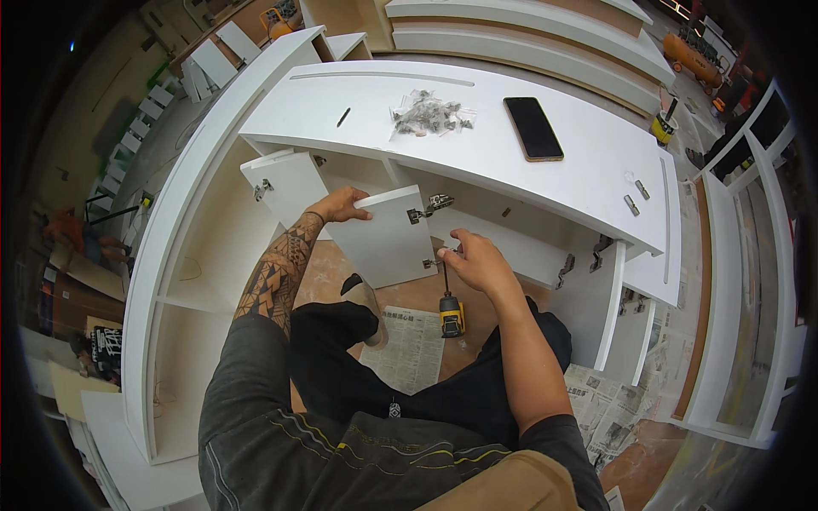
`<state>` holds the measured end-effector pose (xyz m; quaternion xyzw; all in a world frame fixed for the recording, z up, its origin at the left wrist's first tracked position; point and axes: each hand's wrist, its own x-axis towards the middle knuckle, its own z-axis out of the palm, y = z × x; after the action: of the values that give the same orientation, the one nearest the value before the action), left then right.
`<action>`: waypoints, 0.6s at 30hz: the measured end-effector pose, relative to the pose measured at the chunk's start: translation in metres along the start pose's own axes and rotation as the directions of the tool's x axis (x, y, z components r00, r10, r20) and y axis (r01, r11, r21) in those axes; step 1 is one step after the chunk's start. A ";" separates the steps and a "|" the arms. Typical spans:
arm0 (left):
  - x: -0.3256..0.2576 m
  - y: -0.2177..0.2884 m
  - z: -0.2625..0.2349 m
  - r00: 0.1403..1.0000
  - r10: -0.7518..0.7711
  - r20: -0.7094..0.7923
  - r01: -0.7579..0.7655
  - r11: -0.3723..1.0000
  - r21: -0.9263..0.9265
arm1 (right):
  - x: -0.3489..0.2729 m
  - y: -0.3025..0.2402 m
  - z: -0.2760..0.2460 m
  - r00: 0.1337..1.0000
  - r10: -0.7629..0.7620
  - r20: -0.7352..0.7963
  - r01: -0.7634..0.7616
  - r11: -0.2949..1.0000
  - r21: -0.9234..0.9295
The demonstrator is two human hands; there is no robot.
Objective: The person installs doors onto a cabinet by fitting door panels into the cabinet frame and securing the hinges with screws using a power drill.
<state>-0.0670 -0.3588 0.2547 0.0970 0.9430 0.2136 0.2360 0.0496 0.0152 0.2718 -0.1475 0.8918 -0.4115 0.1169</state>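
My left hand [339, 206] grips the top edge of a small white cabinet door [385, 240], holding it upright in front of the white cabinet [477, 145]. Two metal hinges [432, 205] stick out from the door's right edge. My right hand [477, 261] is at the lower hinge, fingers pinched around it or a small part there. Just below that hand a yellow and black power drill [451, 313] stands on the floor.
On the cabinet top lie a pile of small metal fittings [429, 114], a dark phone [532, 128] and two loose metal pieces [636, 196]. Another white door [285, 183] hangs open at left, more at right [609, 298]. Newspaper sheets [411, 345] cover the floor.
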 end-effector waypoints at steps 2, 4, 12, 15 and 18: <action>0.002 -0.004 -0.001 0.999 -0.035 0.004 0.034 0.999 0.010 | 0.002 -0.003 -0.001 0.998 0.028 0.052 -0.027 1.000 -0.011; 0.004 -0.008 -0.002 1.000 -0.003 -0.011 0.004 1.000 0.017 | 0.005 -0.006 0.001 0.996 0.029 0.082 -0.026 0.999 -0.036; -0.010 0.038 -0.030 0.999 -0.033 0.010 0.027 0.930 0.367 | 0.011 -0.005 0.014 0.992 0.012 0.124 -0.004 0.998 -0.064; -0.041 0.120 -0.060 0.970 0.048 -0.238 0.053 0.914 0.402 | 0.009 -0.004 0.010 0.996 0.002 0.087 0.003 0.999 -0.054; -0.040 0.190 -0.072 0.847 0.248 -0.470 -0.129 0.954 0.272 | 0.013 -0.007 0.012 0.997 -0.026 0.079 0.030 0.998 -0.047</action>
<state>-0.0513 -0.2271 0.4135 0.1580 0.9757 0.1430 -0.0506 0.0430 -0.0020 0.2683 -0.1788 0.8939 -0.3855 0.1424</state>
